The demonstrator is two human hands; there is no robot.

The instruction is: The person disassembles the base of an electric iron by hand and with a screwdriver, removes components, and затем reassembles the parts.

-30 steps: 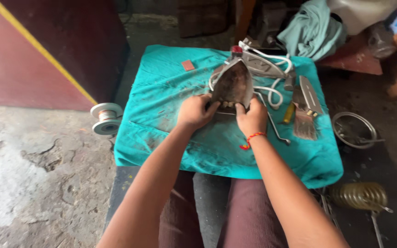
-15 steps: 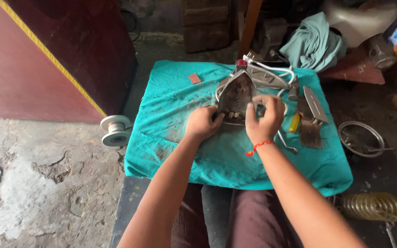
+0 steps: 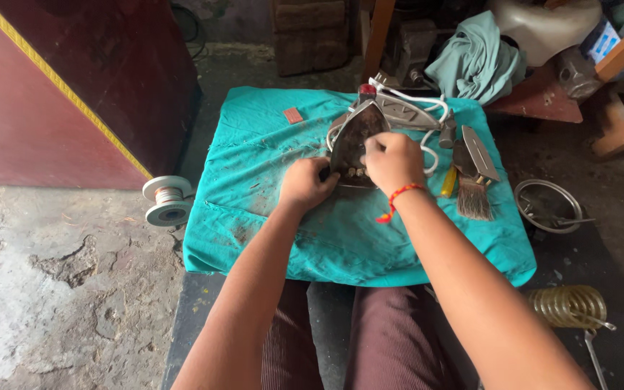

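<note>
Fingers (image 3: 374,146) of right hand (image 3: 393,165) and left hand (image 3: 306,184) clamped on iron soleplate (image 3: 354,137) (underside up) over teal cloth (image 3: 254,166); brush (image 3: 471,195) just beside.

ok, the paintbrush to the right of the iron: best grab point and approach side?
Take the paintbrush by its dark handle end, farther from the person, coming from above. It lies flat on the teal cloth, bristles splayed toward the person, so the handle is the rigid part. A metal blade lies close on its right, so a top-down pinch probably avoids it.
</note>
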